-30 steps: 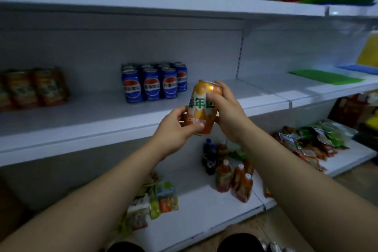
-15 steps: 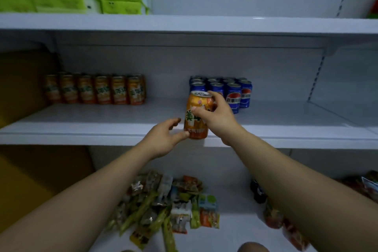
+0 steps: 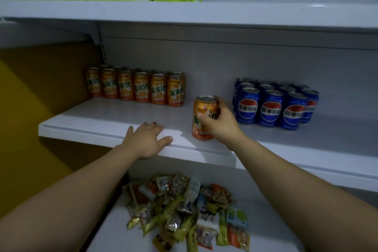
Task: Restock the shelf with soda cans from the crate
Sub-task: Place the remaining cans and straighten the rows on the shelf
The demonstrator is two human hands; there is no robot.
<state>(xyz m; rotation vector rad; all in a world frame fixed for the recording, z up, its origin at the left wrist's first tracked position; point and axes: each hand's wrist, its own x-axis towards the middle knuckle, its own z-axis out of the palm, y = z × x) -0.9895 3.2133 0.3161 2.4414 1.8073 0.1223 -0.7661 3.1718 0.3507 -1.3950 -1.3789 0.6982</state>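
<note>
On the middle shelf (image 3: 98,122), near its front edge, the orange can (image 3: 202,108) stands upright in the gap between the orange row (image 3: 136,90) on the left and the blue cola cans (image 3: 270,108) on the right, apart from both. The right hand (image 3: 223,127) has it: grip closed round the can's right side, thumb across the label, fingers curled behind near the rim. The base looks down on the shelf, though contact is hard to confirm. The left hand (image 3: 146,141) lies flat on the shelf lip just left of the can, fingers straight and spread, holding nothing, likely bracing. Both forearms reach up and forward from the bottom corners. Step in hand, by my read: placing 1 can, set-down about done but not lined up. Next move probably calls for sliding it back and left beside the end can of the 6-can front row, upright, then letting go without nudging neighbours. No crate in view. Snack packets (image 3: 184,210) lie heaped on the shelf below.
</note>
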